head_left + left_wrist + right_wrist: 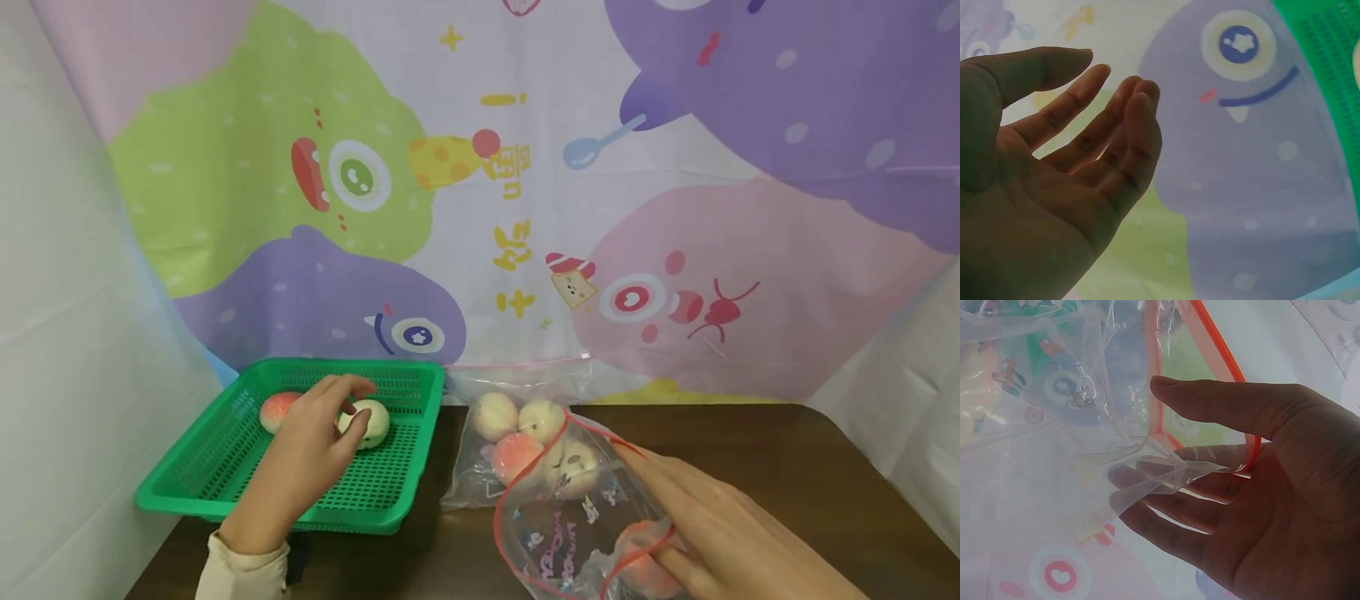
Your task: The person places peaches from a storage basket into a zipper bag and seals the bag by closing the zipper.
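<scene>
My left hand [318,425] hovers over the green plastic basket [420,492], holding nothing. Its thumb and fingertips are spread beside a pale, cream-coloured round fruit [375,425]; a pink-red peach [277,410] lies behind the hand. An empty palm with loosely bent fingers shows in the left wrist view. At the right, my other hand [712,517] holds a clear zip bag [558,533] by its red-edged mouth, which gapes wide. Thumb and fingers stand apart at the rim, with clear film [1179,475] bunched across the fingers. One pink-red peach [637,554] shows through this bag.
Behind the held bag, a second clear bag [468,487] with several pale and pink-red fruits stands on the dark wooden table [787,467]. A cartoon-printed curtain [540,208] hangs along the back, with white cloth [67,292] at the left side.
</scene>
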`<action>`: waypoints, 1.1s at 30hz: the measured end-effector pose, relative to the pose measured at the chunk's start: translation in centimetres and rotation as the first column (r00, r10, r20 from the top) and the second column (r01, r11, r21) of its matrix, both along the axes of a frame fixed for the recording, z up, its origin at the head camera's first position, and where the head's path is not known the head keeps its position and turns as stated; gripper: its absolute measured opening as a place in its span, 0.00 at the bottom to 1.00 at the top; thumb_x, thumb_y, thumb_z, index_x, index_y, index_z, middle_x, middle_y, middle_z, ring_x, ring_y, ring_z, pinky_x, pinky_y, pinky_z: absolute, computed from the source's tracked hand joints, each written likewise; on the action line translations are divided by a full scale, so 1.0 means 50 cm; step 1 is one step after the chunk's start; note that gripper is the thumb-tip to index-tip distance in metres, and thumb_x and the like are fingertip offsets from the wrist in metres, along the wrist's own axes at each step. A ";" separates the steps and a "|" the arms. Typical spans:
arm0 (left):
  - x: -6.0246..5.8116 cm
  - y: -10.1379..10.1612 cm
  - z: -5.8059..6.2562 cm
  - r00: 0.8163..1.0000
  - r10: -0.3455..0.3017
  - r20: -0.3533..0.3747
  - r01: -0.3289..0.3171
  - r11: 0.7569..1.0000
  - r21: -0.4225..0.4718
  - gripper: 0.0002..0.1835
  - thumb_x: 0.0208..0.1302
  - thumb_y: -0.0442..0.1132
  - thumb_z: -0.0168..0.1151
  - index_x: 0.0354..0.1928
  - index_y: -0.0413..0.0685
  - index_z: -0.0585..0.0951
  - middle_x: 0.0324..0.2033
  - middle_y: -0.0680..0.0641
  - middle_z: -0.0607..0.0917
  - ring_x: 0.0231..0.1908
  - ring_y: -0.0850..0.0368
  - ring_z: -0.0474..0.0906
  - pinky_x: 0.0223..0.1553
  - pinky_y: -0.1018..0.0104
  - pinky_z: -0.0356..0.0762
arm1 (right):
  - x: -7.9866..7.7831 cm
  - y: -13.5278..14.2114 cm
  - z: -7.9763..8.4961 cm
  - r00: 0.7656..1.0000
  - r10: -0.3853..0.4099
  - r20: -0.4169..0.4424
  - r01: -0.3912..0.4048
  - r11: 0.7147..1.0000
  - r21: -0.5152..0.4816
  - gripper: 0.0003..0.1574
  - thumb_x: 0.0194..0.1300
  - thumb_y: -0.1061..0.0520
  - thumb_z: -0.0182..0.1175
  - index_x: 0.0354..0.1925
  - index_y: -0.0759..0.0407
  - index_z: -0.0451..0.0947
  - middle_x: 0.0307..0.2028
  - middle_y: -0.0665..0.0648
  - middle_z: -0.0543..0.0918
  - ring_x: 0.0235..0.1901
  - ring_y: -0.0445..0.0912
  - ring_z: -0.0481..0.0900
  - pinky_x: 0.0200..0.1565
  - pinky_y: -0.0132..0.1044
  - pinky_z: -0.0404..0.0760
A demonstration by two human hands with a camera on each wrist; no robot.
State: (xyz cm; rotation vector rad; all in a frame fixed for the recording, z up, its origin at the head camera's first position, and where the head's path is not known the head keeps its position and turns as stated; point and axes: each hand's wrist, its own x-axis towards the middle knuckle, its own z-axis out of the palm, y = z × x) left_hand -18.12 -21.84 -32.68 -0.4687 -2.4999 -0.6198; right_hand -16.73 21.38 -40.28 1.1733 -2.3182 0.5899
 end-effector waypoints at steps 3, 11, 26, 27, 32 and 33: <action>-0.014 -0.017 -0.010 0.999 0.004 0.041 -0.005 1.000 0.010 0.11 0.66 0.29 0.63 0.49 0.43 0.80 0.45 0.44 0.82 0.40 0.51 0.79 0.33 0.58 0.80 | 0.034 -0.027 0.057 0.997 -0.027 -0.074 0.028 1.000 0.013 0.61 0.44 0.55 0.76 0.74 0.61 0.60 0.66 0.57 0.74 0.62 0.45 0.73 0.62 0.21 0.62; -0.042 -0.080 -0.042 0.989 0.014 0.146 -0.027 0.996 0.081 0.12 0.69 0.31 0.60 0.53 0.42 0.79 0.51 0.39 0.79 0.48 0.43 0.78 0.42 0.48 0.81 | 0.058 -0.056 0.102 0.994 -0.045 -0.100 0.044 0.999 -0.013 0.62 0.36 0.62 0.75 0.72 0.63 0.64 0.60 0.58 0.79 0.60 0.44 0.75 0.65 0.17 0.53; -0.060 -0.138 -0.080 0.960 0.094 0.262 -0.099 0.995 0.008 0.19 0.68 0.34 0.62 0.58 0.34 0.76 0.55 0.29 0.77 0.61 0.28 0.63 0.51 0.33 0.69 | 0.060 -0.052 0.110 1.000 -0.010 -0.004 0.010 0.999 0.050 0.62 0.42 0.66 0.74 0.75 0.60 0.58 0.66 0.57 0.74 0.53 0.44 0.80 0.58 0.16 0.64; -0.060 -0.142 -0.084 0.955 0.097 0.279 -0.101 0.995 0.000 0.19 0.68 0.34 0.62 0.58 0.34 0.76 0.56 0.29 0.76 0.62 0.28 0.61 0.52 0.33 0.69 | 0.058 -0.053 0.109 0.999 -0.023 -0.042 0.025 0.998 0.060 0.62 0.41 0.63 0.75 0.74 0.61 0.60 0.65 0.57 0.75 0.55 0.47 0.80 0.61 0.18 0.62; -0.067 -0.161 -0.105 0.926 0.102 0.364 -0.101 0.995 -0.022 0.23 0.68 0.35 0.63 0.61 0.30 0.73 0.60 0.25 0.71 0.62 0.27 0.63 0.52 0.34 0.70 | 0.060 -0.048 0.112 0.999 -0.037 -0.016 0.038 0.994 0.103 0.65 0.43 0.63 0.75 0.76 0.58 0.56 0.65 0.53 0.74 0.53 0.41 0.79 0.49 0.27 0.78; -0.068 -0.165 -0.108 0.918 0.105 0.383 -0.102 0.994 -0.027 0.25 0.68 0.36 0.63 0.62 0.29 0.72 0.60 0.24 0.69 0.61 0.26 0.64 0.52 0.33 0.70 | 0.061 -0.047 0.114 0.999 -0.028 0.018 0.026 0.994 0.104 0.65 0.44 0.64 0.74 0.77 0.57 0.54 0.66 0.52 0.72 0.51 0.38 0.78 0.46 0.28 0.79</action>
